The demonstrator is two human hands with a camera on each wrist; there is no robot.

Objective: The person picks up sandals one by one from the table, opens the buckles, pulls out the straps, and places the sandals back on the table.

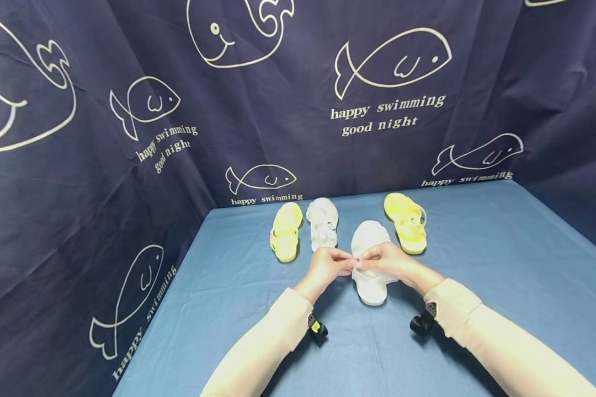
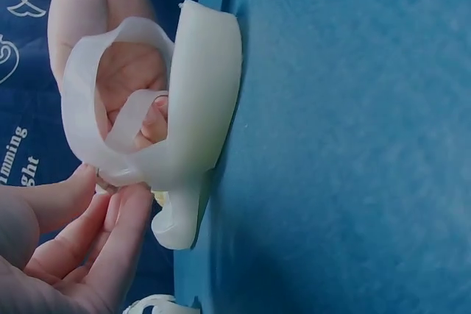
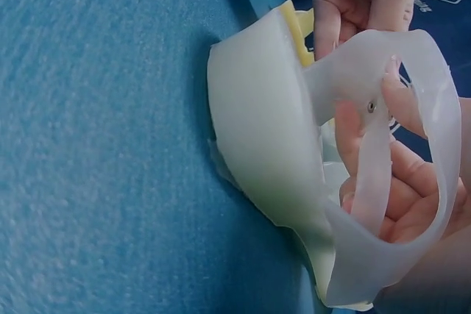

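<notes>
A white sandal [image 1: 371, 292] stands sole down on the blue table, its translucent straps [image 2: 85, 108] arching above the sole. At the sandal's left side, my left hand [image 1: 328, 264] pinches the strap between thumb and fingers. From the right, my right hand [image 1: 392, 260] pinches the strap too, and the fingertips of both hands meet there. In the right wrist view, its fingers show through the strap openings, beside a small metal stud [image 3: 372, 107]. The exact join under the fingertips is hidden.
Behind my left hand lie another white sandal [image 1: 323, 220] and a yellow sandal [image 1: 285, 231]. A second yellow sandal [image 1: 409, 226] lies behind my right hand. Dark blue printed curtain [image 1: 278, 127] hangs along the table's back and left edges.
</notes>
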